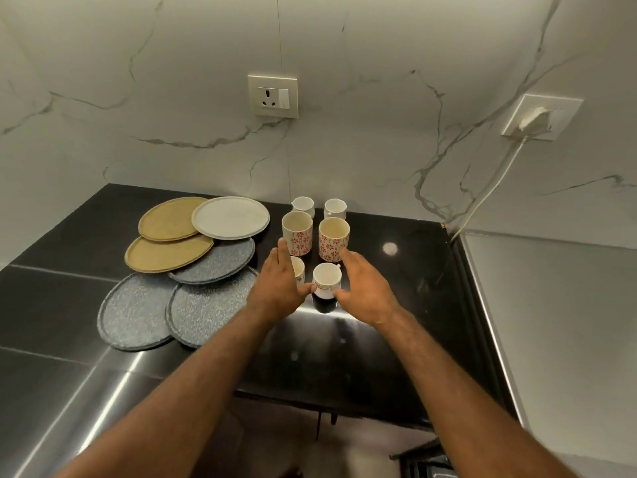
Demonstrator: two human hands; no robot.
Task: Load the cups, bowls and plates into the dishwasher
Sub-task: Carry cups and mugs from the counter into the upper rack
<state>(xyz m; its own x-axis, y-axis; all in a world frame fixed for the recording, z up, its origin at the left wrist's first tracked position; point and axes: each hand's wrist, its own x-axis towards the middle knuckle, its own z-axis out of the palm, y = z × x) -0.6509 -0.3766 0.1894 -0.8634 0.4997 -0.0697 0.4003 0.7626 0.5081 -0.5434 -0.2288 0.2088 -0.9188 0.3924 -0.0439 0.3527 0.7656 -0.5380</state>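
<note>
Reaching with both arms at the cup cluster on the black counter [396, 305]. The left hand [275, 282] and right hand [367, 291] flank the small white cup [327, 278], fingers straight and spread, with nothing pinched or gripped yet. The thumbs sit just beside the cup's sides, but I cannot tell if they touch it. The palms face inward, probably to close on a cup from each side.

A second small cup [299, 269] is partly hidden behind the left hand. The patterned mugs [297, 234] stand upright just behind it, and the plain white cups [303, 205] are at the back near the wall. All the cups stand mouth up in paired rows, so each is easy to take.

The tan plates [165, 219], the white plate [230, 217] and the grey speckled plates [134, 310] lie overlapped at left, untouched. No bowls are visible and the dishwasher is not clearly in view. Judging by this, loading has barely started and the cups go first.
</note>
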